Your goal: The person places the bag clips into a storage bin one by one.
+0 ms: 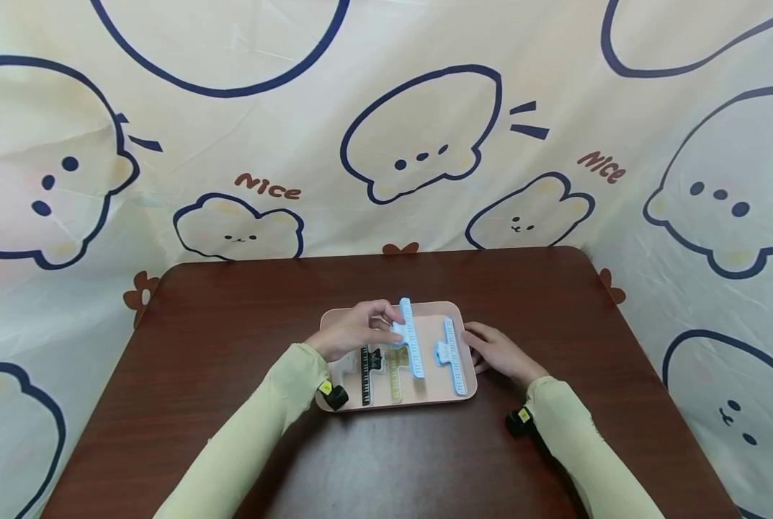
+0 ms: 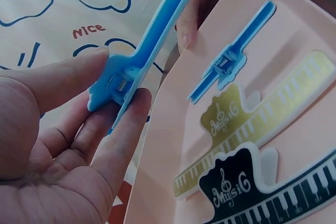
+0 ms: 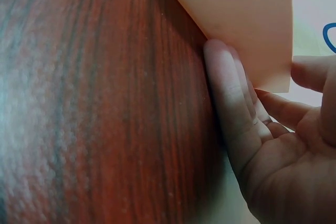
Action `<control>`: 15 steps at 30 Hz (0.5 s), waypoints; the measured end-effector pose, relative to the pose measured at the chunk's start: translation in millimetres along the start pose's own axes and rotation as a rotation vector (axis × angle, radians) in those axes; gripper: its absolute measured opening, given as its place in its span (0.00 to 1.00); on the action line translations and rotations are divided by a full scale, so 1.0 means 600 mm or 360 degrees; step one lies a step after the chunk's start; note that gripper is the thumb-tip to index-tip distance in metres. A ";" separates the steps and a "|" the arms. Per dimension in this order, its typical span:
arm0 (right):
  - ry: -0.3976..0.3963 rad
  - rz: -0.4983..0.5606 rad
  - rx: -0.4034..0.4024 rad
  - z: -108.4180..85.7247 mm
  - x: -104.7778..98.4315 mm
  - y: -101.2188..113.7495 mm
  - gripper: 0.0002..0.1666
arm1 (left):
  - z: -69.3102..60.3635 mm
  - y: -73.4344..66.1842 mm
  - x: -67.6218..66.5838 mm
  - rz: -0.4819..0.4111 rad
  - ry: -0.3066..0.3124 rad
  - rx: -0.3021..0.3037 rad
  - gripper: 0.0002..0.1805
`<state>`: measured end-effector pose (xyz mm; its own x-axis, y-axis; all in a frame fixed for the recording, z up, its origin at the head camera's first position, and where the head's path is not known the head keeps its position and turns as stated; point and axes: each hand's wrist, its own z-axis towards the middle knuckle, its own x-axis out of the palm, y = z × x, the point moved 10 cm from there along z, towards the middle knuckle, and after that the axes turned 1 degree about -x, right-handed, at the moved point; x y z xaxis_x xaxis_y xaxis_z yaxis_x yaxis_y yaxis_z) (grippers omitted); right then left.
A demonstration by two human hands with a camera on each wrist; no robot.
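Note:
My left hand (image 1: 359, 330) pinches a light blue music clip (image 1: 411, 342) between thumb and fingers, holding it above a pink tray (image 1: 430, 389). The left wrist view shows its spring and hollow underside. A second blue clip (image 1: 454, 357) lies at the tray's right side. Left of it are a gold clip (image 2: 223, 116) and a black clip (image 2: 228, 184), both with piano-key patterns and "Music" lettering. A whitish clip (image 1: 342, 366) lies farthest left, partly hidden by my left wrist. At the tray's right edge my right hand (image 1: 499, 353) grips the rim, thumb on top and fingers against the underside.
The tray stands on a dark brown wooden table (image 1: 230, 339). A cream curtain (image 1: 425, 36) with blue cartoon outlines encloses the table's back and sides. Each wrist wears a small black camera (image 1: 519, 422).

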<state>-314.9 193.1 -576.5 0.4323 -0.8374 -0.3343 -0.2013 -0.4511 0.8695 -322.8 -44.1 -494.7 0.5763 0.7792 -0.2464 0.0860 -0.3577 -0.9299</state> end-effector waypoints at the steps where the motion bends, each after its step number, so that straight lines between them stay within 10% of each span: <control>1: -0.0002 -0.0001 -0.0001 0.000 0.000 0.000 0.29 | 0.002 0.001 0.001 0.0003 0.0003 -0.0004 0.16; 15: -0.0002 0.0013 0.0004 0.000 -0.001 -0.001 0.30 | 0.023 0.019 0.019 -0.0029 0.0011 -0.0024 0.16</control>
<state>-315.1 194.0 -577.0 0.4294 -0.8416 -0.3276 -0.2071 -0.4448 0.8714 -326.6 -32.3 -511.8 0.5803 0.7820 -0.2274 0.1086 -0.3510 -0.9300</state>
